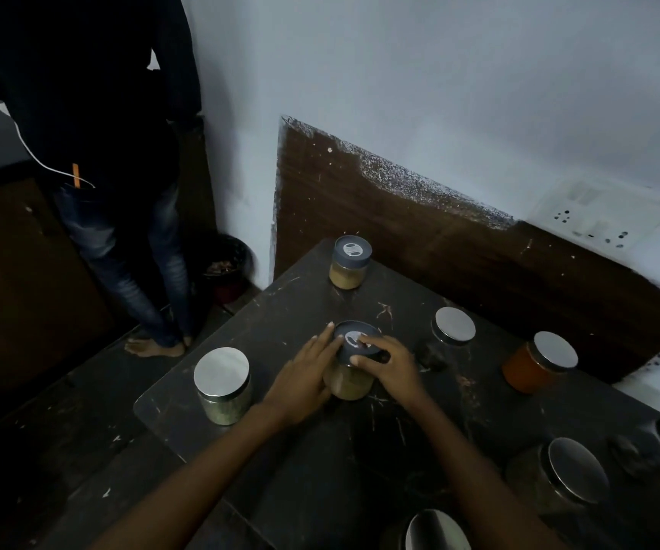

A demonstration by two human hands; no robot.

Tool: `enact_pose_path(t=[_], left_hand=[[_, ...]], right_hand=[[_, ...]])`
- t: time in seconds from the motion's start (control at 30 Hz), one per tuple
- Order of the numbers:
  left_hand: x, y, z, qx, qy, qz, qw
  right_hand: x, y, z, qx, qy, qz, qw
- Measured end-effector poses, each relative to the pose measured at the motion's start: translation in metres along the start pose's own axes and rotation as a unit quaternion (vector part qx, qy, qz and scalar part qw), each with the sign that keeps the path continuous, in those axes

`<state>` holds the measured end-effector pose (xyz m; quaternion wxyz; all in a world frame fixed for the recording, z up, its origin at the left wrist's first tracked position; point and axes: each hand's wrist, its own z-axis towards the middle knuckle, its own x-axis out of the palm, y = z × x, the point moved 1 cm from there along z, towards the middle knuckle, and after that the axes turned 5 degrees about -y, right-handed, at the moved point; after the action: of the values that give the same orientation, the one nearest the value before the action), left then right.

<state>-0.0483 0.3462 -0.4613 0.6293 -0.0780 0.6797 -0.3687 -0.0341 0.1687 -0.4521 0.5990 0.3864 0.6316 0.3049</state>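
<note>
A small clear jar [350, 385] of tan powder with a dark grey lid [354, 338] stands in the middle of the dark table [308, 462]. My left hand [304, 381] holds the jar's left side, its fingers reaching up along the lid's edge. My right hand [389, 365] grips the lid from the right, thumb and fingers curled over its rim. A second, matching jar [350, 263] with a grey lid stands farther back near the table's far corner.
Several steel-lidded jars stand around: one with greenish contents [223, 385] at the left, an orange one [538, 363] at the right. A person in jeans [122, 240] stands barefoot at the left beside a dark bin [227, 267]. A socket panel [602, 218] is on the wall.
</note>
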Motion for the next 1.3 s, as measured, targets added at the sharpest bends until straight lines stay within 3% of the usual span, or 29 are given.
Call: enact_pose_path(t=[0.27, 0.4, 0.67, 0.83, 0.9, 1.17, 1.3], left_hand=[[-0.023, -0.021, -0.016, 0.131, 0.005, -0.024, 0.991], [-0.026, -0.034, -0.020, 0.129, -0.014, -0.093, 0.987], [-0.030, -0.033, -0.023, 0.124, -0.055, -0.051, 0.989], [-0.029, -0.032, -0.023, 0.113, -0.039, -0.033, 0.992], [-0.030, -0.033, -0.023, 0.108, -0.035, -0.043, 0.993], [-0.038, -0.040, -0.021, 0.102, 0.015, -0.073, 0.992], [-0.038, -0.050, -0.017, 0.139, 0.041, -0.015, 0.989]], right_hand=[[-0.049, 0.042, -0.030, 0.026, 0.074, 0.101, 0.992], [-0.059, 0.050, -0.038, 0.074, 0.098, 0.101, 0.987], [-0.054, 0.044, -0.052, 0.091, 0.129, 0.128, 0.979], [-0.061, 0.038, -0.063, 0.064, 0.278, 0.047, 0.957], [-0.056, 0.036, -0.064, 0.034, 0.265, -0.013, 0.964], [-0.050, 0.041, -0.066, -0.049, 0.172, -0.078, 0.981], [-0.048, 0.048, -0.069, -0.066, 0.159, -0.103, 0.980]])
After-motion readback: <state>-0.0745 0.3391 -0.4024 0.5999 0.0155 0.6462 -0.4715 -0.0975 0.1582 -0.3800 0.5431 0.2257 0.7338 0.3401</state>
